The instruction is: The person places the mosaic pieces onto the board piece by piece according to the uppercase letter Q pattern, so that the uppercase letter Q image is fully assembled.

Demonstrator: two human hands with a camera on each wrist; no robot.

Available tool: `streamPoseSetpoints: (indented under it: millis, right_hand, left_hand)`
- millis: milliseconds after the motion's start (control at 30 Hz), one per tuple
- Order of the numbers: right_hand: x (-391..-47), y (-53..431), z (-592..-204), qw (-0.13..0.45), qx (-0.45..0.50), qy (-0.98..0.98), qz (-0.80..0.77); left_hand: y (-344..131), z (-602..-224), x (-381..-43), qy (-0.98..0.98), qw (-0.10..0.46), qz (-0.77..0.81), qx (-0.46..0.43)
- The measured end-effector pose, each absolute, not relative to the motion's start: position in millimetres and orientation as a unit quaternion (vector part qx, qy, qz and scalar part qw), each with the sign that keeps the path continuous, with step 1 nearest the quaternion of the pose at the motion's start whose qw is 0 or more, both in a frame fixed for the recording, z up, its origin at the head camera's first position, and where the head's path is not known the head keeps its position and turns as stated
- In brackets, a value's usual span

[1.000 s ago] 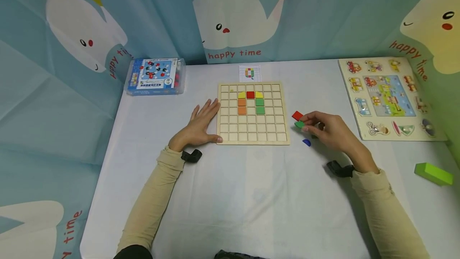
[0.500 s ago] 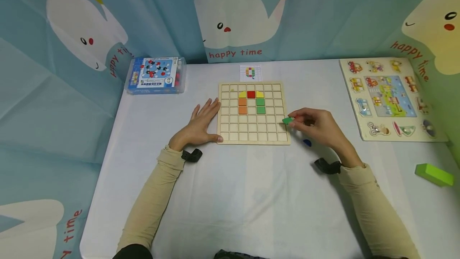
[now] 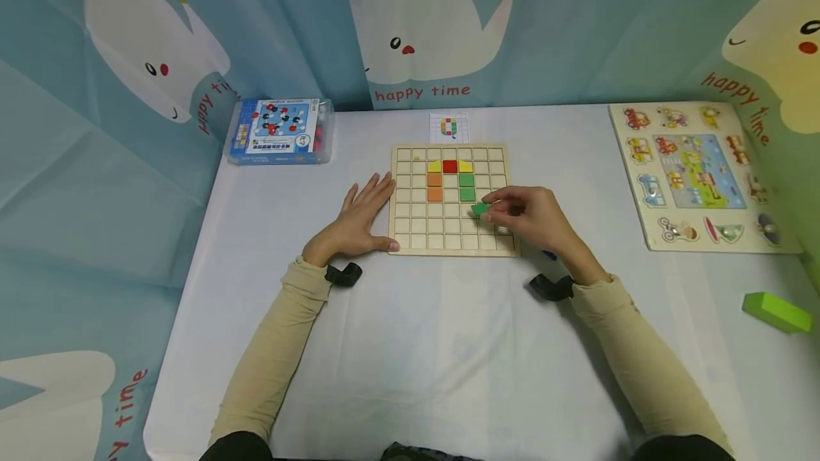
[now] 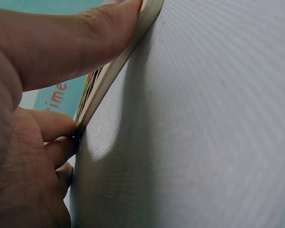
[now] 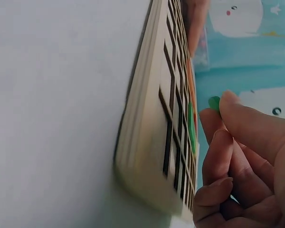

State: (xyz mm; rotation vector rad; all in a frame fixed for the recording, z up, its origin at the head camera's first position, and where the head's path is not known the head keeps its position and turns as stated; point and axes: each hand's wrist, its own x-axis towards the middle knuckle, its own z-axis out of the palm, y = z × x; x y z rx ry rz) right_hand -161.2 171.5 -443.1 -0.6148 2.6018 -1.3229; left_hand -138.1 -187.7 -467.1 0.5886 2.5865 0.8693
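Note:
A wooden grid board (image 3: 410,241) lies mid-table, with a red tile (image 3: 450,166) between two yellow pieces, orange tiles (image 3: 435,194) down the left and green tiles (image 3: 467,193) down the right. My left hand (image 3: 354,225) is spread at its left side, thumb and fingertips against the edge; the left wrist view shows the thumb (image 4: 85,40) on the rim. My right hand (image 3: 534,218) pinches a small green piece (image 3: 478,210) between thumb and index finger, over the squares just below the green column. A blue piece (image 3: 549,255) shows partly beneath the right hand.
Behind the board lies a small pattern card (image 3: 449,128). A clear-sided blue box (image 3: 279,132) stands back left. A picture puzzle board (image 3: 698,226) lies at the right, with a bright green block (image 3: 777,312) in front of it. A printed curtain (image 3: 269,27) hangs behind the table.
My right hand has picked up the green piece from right of the board and carried it left over the grid. The red piece lying there is now hidden. My left hand stays in place.

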Motion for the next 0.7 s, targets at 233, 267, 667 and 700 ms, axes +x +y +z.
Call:
streamPoseSetpoints:
  millis: [233,267,667,700]
  right_hand:
    - [-166,149,-446,0.094,-0.221,0.864,-0.442]
    - [-167,146,-446,0.095,-0.223,0.864,-0.442]
    - [-171,112,-442,0.102,-0.260,0.874,-0.398]
    - [-171,109,-442,0.101,-0.264,0.875,-0.392]
  left_hand:
    - [-188,-466,-138,0.912,0.173,0.309,0.207]
    - [-188,-466,-138,0.912,0.173,0.308,0.208]
    - [-188,-466,-137,0.912,0.169,0.308,0.210]
    - [-188,-466,-137,0.912,0.169,0.309,0.209]
